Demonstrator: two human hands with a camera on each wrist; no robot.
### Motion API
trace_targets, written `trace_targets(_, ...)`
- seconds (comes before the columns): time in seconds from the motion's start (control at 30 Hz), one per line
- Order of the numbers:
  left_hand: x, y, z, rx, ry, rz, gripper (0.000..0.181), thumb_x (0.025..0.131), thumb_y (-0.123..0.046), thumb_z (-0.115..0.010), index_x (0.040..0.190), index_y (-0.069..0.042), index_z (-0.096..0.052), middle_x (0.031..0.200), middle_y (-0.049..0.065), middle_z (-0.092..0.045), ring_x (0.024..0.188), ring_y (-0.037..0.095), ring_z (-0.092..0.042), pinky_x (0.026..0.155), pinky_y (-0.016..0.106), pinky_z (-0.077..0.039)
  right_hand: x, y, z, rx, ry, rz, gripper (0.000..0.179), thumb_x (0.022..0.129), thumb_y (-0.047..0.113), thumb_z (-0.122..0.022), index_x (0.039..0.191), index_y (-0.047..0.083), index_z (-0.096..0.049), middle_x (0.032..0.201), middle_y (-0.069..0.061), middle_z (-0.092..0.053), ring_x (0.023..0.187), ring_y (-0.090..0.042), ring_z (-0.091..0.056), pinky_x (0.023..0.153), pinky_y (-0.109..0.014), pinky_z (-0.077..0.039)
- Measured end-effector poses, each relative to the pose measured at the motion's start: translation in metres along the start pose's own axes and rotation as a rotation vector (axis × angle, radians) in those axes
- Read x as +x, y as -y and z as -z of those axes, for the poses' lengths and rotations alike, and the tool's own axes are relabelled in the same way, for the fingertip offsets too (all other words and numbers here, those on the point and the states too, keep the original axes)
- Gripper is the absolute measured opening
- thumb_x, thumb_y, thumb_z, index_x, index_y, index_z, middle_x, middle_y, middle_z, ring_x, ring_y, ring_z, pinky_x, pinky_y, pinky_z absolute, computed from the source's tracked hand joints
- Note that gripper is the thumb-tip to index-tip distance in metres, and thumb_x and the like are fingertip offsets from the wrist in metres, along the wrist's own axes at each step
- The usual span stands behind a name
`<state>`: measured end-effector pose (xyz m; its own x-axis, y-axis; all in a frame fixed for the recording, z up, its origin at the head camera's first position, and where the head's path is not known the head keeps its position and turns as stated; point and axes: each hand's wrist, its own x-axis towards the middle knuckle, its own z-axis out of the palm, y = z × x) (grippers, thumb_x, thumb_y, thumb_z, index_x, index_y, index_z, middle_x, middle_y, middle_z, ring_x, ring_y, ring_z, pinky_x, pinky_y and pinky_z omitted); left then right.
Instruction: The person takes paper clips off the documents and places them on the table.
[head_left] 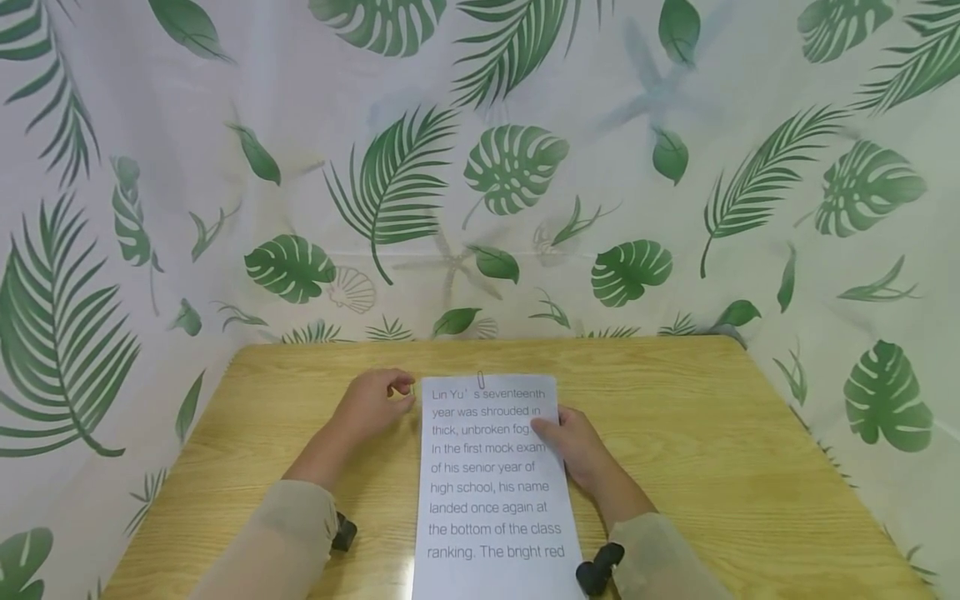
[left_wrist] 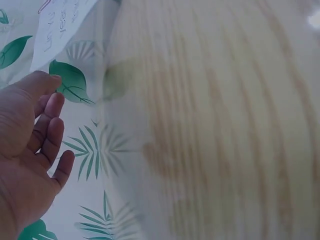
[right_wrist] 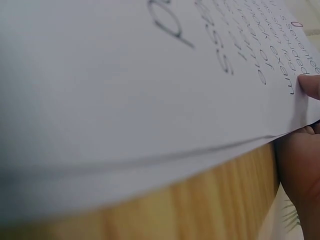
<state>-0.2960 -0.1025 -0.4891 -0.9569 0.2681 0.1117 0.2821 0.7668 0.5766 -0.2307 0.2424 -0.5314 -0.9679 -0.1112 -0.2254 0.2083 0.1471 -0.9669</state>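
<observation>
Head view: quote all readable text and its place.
On the paper:
"Lin Yu's seventeenth
year was shrouded in
thick, unbroken fog.
In the first mock exam
of his senior year of
high school, his name
landed once again at
the bottom of the class
ranking. The bright red"
No other text shows.

one paperclip, one printed page, one table, two sets of fingers, two wrist cameras

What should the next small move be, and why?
Perhaps bring the left hand in to steady the paper at its upper left edge: that hand sits just beside it, apparently not touching, while only the right hand grips the opposite side.
</observation>
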Motion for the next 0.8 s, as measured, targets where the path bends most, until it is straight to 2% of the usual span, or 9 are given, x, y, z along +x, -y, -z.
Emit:
trace_targets(0.17,0.0,0.009,-0.002,0.071,0.053,0.063,0.028,0.101,-0.026,-0.075,0.125,-0.012,-0.077,0.113,0.001,-0.081,0.109,0.026,-0.074,0.107,0.053,-0.049,0.001,-0.001,0.001,-0.005,-0.003,-0.009,0.04,0.112,0.024,-0.058,0.151,0.016,-0.061,0.125,-0.012,-0.08,0.105,-0.025,-0.082,0.088,-0.035,-0.067)
trace_targets(0.33,0.001,0.013,-0.005,0.155,0.091,0.1,0.026,0.101,-0.027,-0.075,0.124,-0.016,-0.078,0.111,-0.002,-0.082,0.113,0.025,-0.075,0.103,0.053,-0.042,0.001,-0.002,0.001,0.001,0.003,-0.014,0.041,0.111,0.024,-0.058,0.151,0.017,-0.06,0.126,-0.012,-0.08,0.106,-0.026,-0.082,0.087,-0.035,-0.067)
trace_targets(0.57,-0.001,0.014,-0.009,0.165,0.12,0.124,0.025,0.102,-0.025,-0.075,0.125,-0.016,-0.079,0.119,0.0,-0.082,0.119,0.027,-0.074,0.102,0.051,-0.043,0.0,0.0,0.001,0.006,0.01,-0.012,0.04,0.111,0.024,-0.058,0.15,0.015,-0.061,0.125,-0.012,-0.08,0.105,-0.026,-0.082,0.087,-0.035,-0.067)
trace_targets(0.8,-0.002,0.015,-0.01,0.155,0.121,0.129,0.026,0.1,-0.025,-0.077,0.125,-0.017,-0.08,0.12,0.0,-0.083,0.121,0.028,-0.074,0.101,0.051,-0.043,-0.002,0.001,0.001,0.019,0.024,-0.015,0.04,0.111,0.024,-0.057,0.15,0.014,-0.061,0.125,-0.013,-0.08,0.105,-0.026,-0.082,0.088,-0.035,-0.067)
